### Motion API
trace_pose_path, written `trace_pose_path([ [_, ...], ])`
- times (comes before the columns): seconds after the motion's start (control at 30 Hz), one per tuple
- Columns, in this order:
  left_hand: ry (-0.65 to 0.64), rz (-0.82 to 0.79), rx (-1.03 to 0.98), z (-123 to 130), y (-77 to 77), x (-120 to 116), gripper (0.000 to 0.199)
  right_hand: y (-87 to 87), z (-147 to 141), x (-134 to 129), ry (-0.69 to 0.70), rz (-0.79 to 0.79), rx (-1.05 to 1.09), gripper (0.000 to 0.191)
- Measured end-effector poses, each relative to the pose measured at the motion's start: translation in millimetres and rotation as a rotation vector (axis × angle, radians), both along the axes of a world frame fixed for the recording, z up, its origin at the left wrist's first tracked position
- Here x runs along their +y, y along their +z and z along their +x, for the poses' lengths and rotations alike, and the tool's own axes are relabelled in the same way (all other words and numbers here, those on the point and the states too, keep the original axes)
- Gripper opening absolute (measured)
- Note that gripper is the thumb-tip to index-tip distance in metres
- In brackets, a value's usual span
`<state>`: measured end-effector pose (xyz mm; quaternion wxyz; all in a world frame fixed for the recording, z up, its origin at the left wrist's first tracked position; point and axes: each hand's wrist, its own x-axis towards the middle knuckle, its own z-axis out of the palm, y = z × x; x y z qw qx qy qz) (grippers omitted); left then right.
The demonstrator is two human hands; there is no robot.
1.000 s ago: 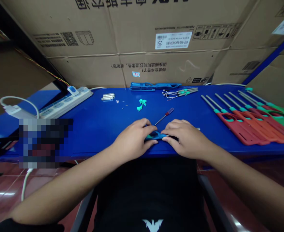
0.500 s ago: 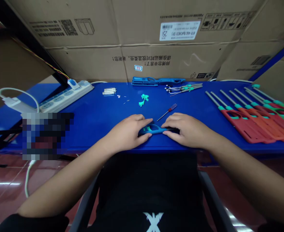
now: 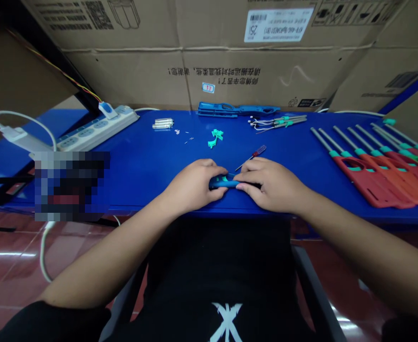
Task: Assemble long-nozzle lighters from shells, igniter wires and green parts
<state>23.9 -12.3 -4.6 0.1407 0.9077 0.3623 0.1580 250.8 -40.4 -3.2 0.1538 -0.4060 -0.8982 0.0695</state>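
A power strip sits at the back left corner of the desk, and along the back edge, going right from it, lie small metal cylinders, plastic lighter shells and a bundle of wired metal rods, with tiny pins and a plastic clip piece just in front of them. A small screwdriver lies just behind the right hand, which meets the left hand over a lighter handle near the front edge. Long-nosed utility lighters lie side by side across the right end, and cardboard cartons stand behind the desk.
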Motion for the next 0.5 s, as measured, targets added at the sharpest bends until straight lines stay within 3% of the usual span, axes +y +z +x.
trace_pose_path([
  [0.3, 0.048, -0.086, 0.001, -0.9, 2.4, 3.0, 0.042, 20.2, -9.4, 12.3, 0.042, -0.034, -0.245, 0.025],
  [0.5, 0.039, -0.078, -0.059, -24.4, 3.1, -1.2, 0.039, 16.3, -0.3, 6.8, 0.079, -0.022, -0.126, 0.026],
])
